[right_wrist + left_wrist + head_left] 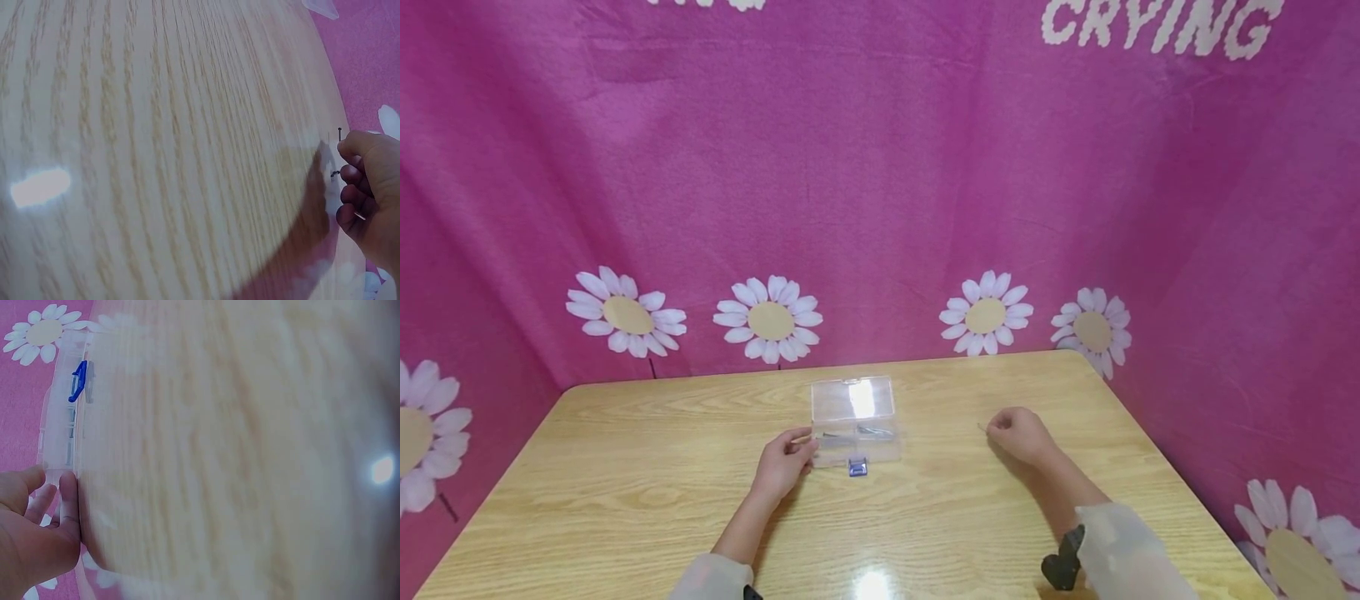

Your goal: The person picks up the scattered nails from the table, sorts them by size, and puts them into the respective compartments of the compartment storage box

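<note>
A clear plastic compartment box (880,451) stands on the table with its lid (833,402) raised at the back. Slim metal nails or screws (874,431) lie in its rear compartments, and a blue latch (857,467) is at the front. My left hand (782,465) holds the box's left side, thumb and fingers bent at its edge; in the left wrist view the fingers (69,490) meet the box's end. Well to the right of the box, my right hand (1021,433) pinches a thin nail (339,134) between thumb and forefinger, flat head outward, other fingers curled.
The wooden table (647,483) has a glossy surface with a bright reflection near its front. A pink cloth (880,208) with printed daisies hangs behind and at both sides. A small dark piece (335,174) shows beside the right hand's curled fingers.
</note>
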Motion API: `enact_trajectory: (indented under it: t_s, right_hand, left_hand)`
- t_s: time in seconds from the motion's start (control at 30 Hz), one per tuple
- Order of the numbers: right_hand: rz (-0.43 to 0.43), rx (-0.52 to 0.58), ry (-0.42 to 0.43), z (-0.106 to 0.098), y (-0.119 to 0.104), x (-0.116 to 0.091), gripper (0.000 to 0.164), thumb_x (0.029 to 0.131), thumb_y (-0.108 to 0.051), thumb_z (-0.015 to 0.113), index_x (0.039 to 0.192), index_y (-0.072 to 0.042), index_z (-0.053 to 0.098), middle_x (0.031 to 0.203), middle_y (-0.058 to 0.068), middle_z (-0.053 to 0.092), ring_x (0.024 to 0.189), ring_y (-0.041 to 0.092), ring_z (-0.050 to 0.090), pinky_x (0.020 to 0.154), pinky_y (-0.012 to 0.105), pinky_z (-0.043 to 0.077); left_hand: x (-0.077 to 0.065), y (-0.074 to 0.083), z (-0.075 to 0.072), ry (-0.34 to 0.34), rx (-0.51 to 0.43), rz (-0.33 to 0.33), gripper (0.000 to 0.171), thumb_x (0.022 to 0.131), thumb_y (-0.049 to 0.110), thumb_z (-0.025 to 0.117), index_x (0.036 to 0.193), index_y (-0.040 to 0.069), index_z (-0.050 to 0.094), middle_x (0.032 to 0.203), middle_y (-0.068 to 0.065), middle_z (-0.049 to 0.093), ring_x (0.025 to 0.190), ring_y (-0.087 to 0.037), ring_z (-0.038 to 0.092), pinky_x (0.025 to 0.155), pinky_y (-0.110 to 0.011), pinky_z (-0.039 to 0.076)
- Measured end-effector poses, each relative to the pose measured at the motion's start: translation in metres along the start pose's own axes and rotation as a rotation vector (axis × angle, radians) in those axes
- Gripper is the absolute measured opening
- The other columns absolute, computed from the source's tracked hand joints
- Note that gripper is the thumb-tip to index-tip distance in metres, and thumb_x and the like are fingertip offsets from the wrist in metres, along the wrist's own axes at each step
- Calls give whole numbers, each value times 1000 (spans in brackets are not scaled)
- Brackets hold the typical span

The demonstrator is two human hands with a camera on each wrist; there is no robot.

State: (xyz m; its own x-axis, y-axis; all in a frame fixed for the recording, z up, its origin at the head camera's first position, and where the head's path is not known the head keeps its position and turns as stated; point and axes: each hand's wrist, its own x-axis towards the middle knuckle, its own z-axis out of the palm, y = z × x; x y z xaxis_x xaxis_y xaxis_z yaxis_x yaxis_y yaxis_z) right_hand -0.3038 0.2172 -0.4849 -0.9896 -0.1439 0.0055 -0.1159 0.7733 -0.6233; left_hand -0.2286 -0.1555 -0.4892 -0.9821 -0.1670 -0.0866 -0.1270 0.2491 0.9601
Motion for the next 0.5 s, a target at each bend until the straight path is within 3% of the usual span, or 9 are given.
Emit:
enact_trajectory:
  t_s: [0.27,0.5]
  right_hand:
    - [-29,84,-8,-1,-10,-4,12,85,-8,58,86,2,66,80,9,65,73,15,55,65,25,48]
    - [-66,76,-17,1,-19,-5,11,85,-8,59,86,1,67,79,7,64,71,12,52,64,24,46]
  left_hand:
    - [-1,1,0,-1,0,-9,35,92,9,58,124,-5,55,98,-19,65,69,-10,59,63,-22,54]
    - [-1,2,0,-2,0,-5,35,91,9,58,123,-5,55,99,-19,65,69,-10,58,63,-21,53]
